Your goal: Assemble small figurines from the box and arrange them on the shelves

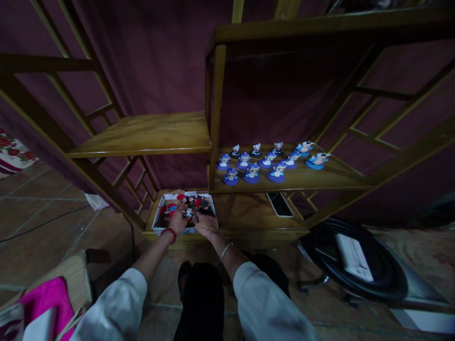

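Observation:
Both hands reach into a shallow white box (155, 222) on the bottom shelf, filled with several small figurines in red, black and blue. My left hand (178, 220), with a red bead bracelet at the wrist, has its fingers closed around a small white-and-blue figurine (188, 213). From the other side, my right hand (206, 224), below a silver bangle, has its fingers curled close to that figurine. Whatever lies under those right fingertips is too dim and small to make out.
On the shelf (334, 180) above right stand several purple-based figurines (252, 173), some dark-based ones (256, 151) and two blue-based ones (317, 161). A phone-like device (279, 205) lies on the bottom board. A wheeled stool (384, 265) is at right, a woven seat (74, 274) at left.

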Action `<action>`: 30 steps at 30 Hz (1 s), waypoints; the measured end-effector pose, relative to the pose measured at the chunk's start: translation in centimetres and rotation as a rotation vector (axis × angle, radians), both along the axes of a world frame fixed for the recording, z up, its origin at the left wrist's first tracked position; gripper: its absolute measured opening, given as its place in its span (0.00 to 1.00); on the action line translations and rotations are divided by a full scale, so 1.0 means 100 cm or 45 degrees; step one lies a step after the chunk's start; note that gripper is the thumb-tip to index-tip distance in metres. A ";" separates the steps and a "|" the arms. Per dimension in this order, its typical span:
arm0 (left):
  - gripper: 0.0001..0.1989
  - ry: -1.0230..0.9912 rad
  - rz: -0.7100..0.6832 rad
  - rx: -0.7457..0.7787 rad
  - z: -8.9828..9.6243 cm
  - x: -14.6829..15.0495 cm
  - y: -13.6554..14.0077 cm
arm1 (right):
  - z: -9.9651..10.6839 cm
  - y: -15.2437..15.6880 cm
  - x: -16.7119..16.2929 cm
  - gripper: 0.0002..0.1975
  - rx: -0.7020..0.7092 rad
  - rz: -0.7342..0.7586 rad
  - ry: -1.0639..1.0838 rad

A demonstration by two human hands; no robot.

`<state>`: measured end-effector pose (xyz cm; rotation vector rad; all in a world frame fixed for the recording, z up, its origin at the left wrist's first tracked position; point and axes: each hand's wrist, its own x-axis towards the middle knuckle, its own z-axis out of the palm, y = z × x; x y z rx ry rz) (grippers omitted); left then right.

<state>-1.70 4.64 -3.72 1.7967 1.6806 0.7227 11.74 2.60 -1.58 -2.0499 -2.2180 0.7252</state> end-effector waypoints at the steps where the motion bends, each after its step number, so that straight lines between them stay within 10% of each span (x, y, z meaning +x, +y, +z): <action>1: 0.22 -0.001 -0.005 0.013 -0.001 0.000 -0.002 | 0.000 0.001 0.000 0.18 0.011 -0.008 0.013; 18: 0.27 0.055 -0.219 0.251 -0.008 0.009 -0.019 | -0.006 0.001 0.000 0.18 0.138 -0.097 0.102; 30: 0.15 0.762 -0.107 -0.274 0.011 -0.020 -0.018 | -0.010 0.001 -0.001 0.18 0.123 -0.144 0.084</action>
